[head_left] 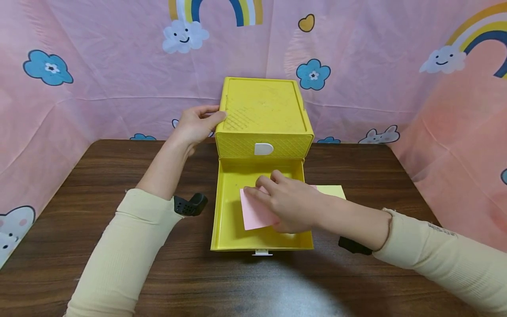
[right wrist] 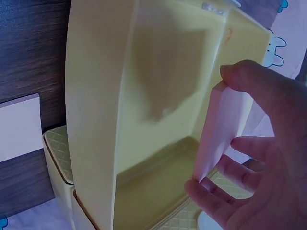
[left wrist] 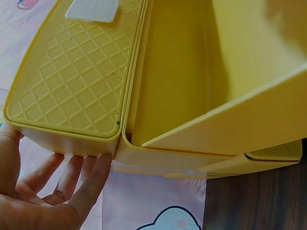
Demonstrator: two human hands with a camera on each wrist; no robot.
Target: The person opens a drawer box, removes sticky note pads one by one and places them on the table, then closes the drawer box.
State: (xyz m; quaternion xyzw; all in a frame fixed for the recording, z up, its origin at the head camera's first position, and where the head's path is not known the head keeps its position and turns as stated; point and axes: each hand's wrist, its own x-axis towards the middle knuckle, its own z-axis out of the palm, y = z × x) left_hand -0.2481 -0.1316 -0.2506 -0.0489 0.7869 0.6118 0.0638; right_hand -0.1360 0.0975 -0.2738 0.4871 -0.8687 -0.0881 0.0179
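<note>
A yellow plastic drawer box [head_left: 263, 103] stands on the table, its lower drawer [head_left: 229, 229] pulled out toward me. My left hand [head_left: 196, 125] rests at the box's upper left edge, thumb on top and the other fingertips against the side wall, as the left wrist view [left wrist: 53, 191] also shows. Over the drawer, my right hand [head_left: 295, 202] pinches a pink pad of sticky notes [head_left: 255, 211] between thumb and fingers. In the right wrist view the pad [right wrist: 223, 127] is tilted, its thick edge visible, above the drawer floor.
A pale yellow pad [head_left: 332, 190] lies on the dark wood table [head_left: 190, 273] right of the drawer, partly hidden by my right forearm. The upper drawer, with its white tab [head_left: 263, 149], is closed. Pink patterned cloth [head_left: 119, 66] hangs behind and beside the table.
</note>
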